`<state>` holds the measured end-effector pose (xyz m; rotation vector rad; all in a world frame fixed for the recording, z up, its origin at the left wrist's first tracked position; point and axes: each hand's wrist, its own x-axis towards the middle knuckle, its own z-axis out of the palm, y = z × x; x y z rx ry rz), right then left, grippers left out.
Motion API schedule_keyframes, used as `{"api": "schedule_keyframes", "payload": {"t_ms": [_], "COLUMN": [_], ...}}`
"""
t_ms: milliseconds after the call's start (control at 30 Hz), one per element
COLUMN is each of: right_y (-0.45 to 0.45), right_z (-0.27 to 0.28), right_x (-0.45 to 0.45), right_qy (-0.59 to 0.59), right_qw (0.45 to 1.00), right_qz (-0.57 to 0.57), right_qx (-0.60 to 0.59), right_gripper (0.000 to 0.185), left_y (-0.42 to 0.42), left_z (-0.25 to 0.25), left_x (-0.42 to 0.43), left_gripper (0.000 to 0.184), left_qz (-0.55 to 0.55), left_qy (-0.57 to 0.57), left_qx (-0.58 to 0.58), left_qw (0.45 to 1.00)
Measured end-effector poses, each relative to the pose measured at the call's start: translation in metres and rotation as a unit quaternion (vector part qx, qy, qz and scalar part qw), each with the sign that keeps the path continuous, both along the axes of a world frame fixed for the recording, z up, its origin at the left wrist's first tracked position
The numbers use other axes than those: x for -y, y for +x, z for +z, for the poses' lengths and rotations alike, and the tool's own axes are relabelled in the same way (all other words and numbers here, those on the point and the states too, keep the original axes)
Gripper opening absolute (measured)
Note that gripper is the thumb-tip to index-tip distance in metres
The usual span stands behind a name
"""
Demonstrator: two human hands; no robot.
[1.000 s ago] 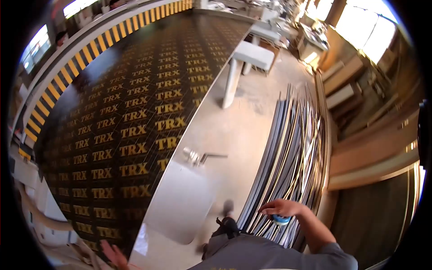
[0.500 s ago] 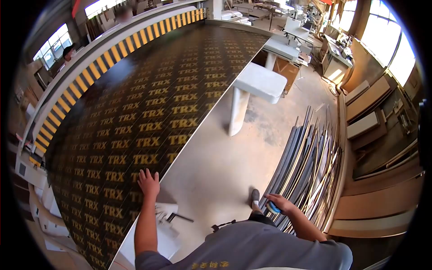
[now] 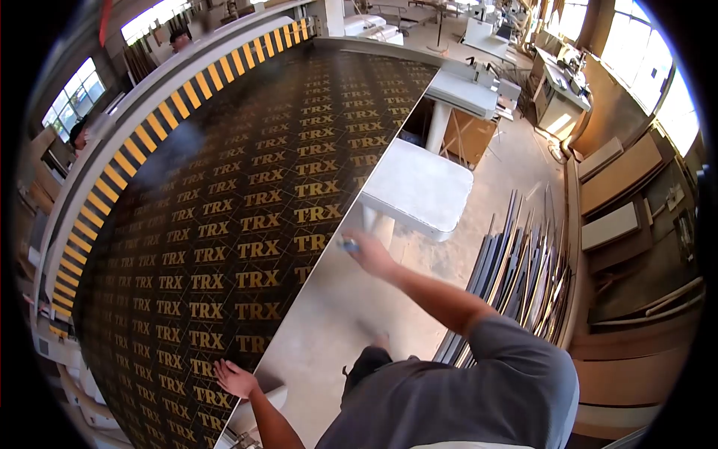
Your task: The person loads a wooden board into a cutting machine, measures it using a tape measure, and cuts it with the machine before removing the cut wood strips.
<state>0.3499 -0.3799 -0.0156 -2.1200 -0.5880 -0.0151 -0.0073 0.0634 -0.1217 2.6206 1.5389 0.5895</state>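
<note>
A large dark panel (image 3: 254,262) printed with rows of gold "TRX" lettering lies flat on a machine bed. My left hand (image 3: 236,379) rests on its near part, close to the pale right edge, fingers stretched out and holding nothing. Farther along that same edge is my right hand (image 3: 368,253), closed around a small rounded blue object (image 3: 348,245). Motion blurs this hand, and I cannot tell whether the object touches the panel.
A yellow-and-black striped machine beam (image 3: 142,153) spans the panel's far left. White support tables (image 3: 419,187) stand along its right edge. Long thin strips (image 3: 516,277) are heaped on the floor at right. Boards (image 3: 621,176) lean by the wall. People stand behind the beam.
My right hand has swung from beside the strip pile up to the panel's edge, carrying the blue object. The left hand now rests lower in view on the panel; the camera view has shifted.
</note>
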Motion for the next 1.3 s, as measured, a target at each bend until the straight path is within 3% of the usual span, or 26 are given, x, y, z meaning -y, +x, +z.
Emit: {"api": "schedule_keyframes", "payload": {"t_ms": [33, 67, 167, 200, 267, 333, 400, 467, 567, 600, 667, 700, 800, 833, 933, 1133, 1267, 1300], "right_y": [0.046, 0.095, 0.192, 0.21, 0.232, 0.25, 0.282, 0.291, 0.306, 0.309, 0.315, 0.319, 0.32, 0.319, 0.326, 0.326, 0.323, 0.32], "right_z": [-0.002, -0.015, -0.042, -0.046, -0.084, -0.079, -0.068, -0.062, -0.054, -0.053, -0.053, -0.059, -0.066, -0.072, -0.081, -0.097, -0.106, -0.106], "right_x": [-0.009, -0.014, -0.014, -0.012, -0.015, -0.014, -0.021, -0.03, -0.041, -0.042, -0.044, -0.044, -0.048, -0.047, -0.04, -0.032, -0.024, -0.023], "right_qy": [0.047, 0.033, -0.113, -0.127, -0.185, -0.169, -0.225, -0.18, -0.158, -0.163, -0.176, -0.173, -0.149, -0.152, -0.138, -0.127, -0.104, -0.105], "right_qw": [0.997, 0.977, 0.956, 0.967, 0.955, 0.958, 0.957, 0.968, 0.969, 0.969, 0.967, 0.966, 0.969, 0.97, 0.97, 0.969, 0.977, 0.977], "right_qz": [0.017, 0.032, 0.02, 0.043, 0.054, 0.086, 0.127, 0.103, 0.079, 0.086, 0.097, 0.106, 0.096, 0.095, 0.097, 0.108, 0.1, 0.096], "right_qx": [0.067, 0.207, 0.268, 0.217, 0.224, 0.216, 0.129, 0.144, 0.171, 0.163, 0.157, 0.162, 0.171, 0.165, 0.176, 0.183, 0.156, 0.16], "right_gripper": [0.04, 0.045, 0.055, 0.058, 0.058, 0.052, 0.046, 0.042, 0.04, 0.041, 0.047, 0.065, 0.066, 0.065, 0.064, 0.056, 0.061, 0.061], "left_y": [0.002, 0.003, 0.005, 0.006, 0.013, 0.023, 0.05, 0.077, 0.185, 0.214, 0.207, 0.21, 0.213, 0.215, 0.222, 0.209, 0.215, 0.213], "left_z": [0.001, -0.001, -0.009, -0.01, -0.002, -0.002, -0.015, -0.03, -0.012, -0.008, -0.02, -0.022, -0.009, -0.02, -0.03, -0.05, -0.054, -0.058], "left_x": [0.0, -0.003, -0.022, -0.03, -0.035, -0.042, -0.039, -0.024, 0.042, 0.056, 0.049, 0.048, 0.053, 0.052, 0.053, 0.054, 0.07, 0.07], "left_gripper": [0.057, 0.057, 0.06, 0.061, 0.061, 0.062, 0.066, 0.067, 0.066, 0.065, 0.064, 0.063, 0.083, 0.063, 0.062, 0.062, 0.062, 0.053], "left_qz": [0.003, 0.007, -0.01, 0.002, 0.001, 0.005, 0.065, 0.107, 0.166, 0.193, 0.196, 0.201, 0.07, 0.189, 0.201, 0.18, 0.155, 0.111], "left_qy": [0.004, 0.009, 0.017, 0.025, 0.013, 0.017, -0.036, -0.096, -0.093, -0.044, -0.066, -0.058, 0.095, -0.048, -0.035, -0.022, 0.009, 0.008], "left_qx": [-0.001, 0.001, 0.001, -0.007, -0.026, -0.054, -0.071, -0.057, -0.094, -0.157, -0.153, -0.179, -0.036, -0.165, -0.187, -0.129, -0.072, -0.058], "left_qw": [1.0, 1.0, 1.0, 1.0, 1.0, 0.998, 0.995, 0.988, 0.977, 0.968, 0.966, 0.961, 0.992, 0.967, 0.961, 0.975, 0.985, 0.992]}}
